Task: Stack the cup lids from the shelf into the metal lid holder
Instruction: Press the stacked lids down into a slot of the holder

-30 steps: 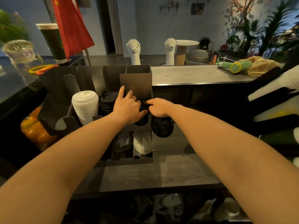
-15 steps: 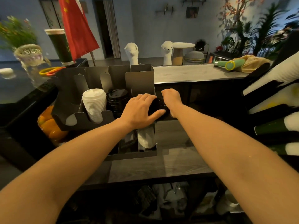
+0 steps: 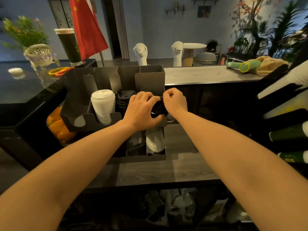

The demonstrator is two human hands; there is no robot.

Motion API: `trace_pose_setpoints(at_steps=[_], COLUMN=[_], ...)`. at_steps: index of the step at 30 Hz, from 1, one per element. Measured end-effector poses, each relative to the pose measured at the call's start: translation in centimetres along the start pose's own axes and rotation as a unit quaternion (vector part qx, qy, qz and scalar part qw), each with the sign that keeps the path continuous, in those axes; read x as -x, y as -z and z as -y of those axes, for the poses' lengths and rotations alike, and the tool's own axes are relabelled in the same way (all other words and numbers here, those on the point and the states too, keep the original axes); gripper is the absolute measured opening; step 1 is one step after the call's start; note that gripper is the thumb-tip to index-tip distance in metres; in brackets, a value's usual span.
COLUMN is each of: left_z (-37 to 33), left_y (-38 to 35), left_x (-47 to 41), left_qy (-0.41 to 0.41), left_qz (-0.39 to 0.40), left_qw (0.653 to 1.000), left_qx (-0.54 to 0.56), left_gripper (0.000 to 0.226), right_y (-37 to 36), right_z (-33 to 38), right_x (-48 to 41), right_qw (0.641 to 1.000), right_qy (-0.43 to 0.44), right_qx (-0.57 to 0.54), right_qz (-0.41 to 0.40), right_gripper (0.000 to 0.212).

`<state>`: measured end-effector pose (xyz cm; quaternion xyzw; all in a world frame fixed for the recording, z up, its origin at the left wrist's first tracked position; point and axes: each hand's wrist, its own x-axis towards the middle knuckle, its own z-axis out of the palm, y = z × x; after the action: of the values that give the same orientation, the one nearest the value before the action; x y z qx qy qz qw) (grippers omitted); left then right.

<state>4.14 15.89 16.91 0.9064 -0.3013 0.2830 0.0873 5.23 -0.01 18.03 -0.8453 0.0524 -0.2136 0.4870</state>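
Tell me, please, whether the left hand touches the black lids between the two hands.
Touching. In the head view the left hand wraps the black lids, fingers over them and thumb pressed beneath.

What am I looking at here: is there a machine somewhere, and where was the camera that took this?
There is no machine here. These are a person's two bare arms, filmed by a wide-angle camera worn on the head, looking forward and down. That is why the arms seem to grow out of the bottom of the picture. The left hand curls round a small stack of black lids, and the right hand pinches the same stack from the other side, at the rightmost slot of the metal lid holder. The holder stands on a grey wooden shelf. Other slots hold a stack of white lids and a stack of dark lids. The hands hide how far the held stack sits in its slot.
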Motion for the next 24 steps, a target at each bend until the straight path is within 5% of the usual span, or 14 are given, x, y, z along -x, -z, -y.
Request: trace_pose_setpoints(at_steps=[5, 14, 24], left_z=[0.4, 0.6, 1.4], left_y=[-0.6, -2.2, -3.1], left_x=[-2.9, -7.2, -7.3], left_qy=[0.060, 0.057, 0.041], left_qz=[0.030, 0.192, 0.225], left_qw=[0.995, 0.964, 0.952], left_qx=[-0.069, -0.176, -0.201], left_gripper=[0.057, 0.050, 0.048], right_y=[0.3, 0.2, -0.6], right_z=[-0.1, -1.0, -1.4], right_x=[-1.9, -4.4, -6.2], right_qw=[0.965, 0.894, 0.871], right_qy=[0.161, 0.231, 0.273], right_qx=[0.203, 0.368, 0.378], right_qz=[0.031, 0.108, 0.155], right_gripper=[0.020, 0.015, 0.018])
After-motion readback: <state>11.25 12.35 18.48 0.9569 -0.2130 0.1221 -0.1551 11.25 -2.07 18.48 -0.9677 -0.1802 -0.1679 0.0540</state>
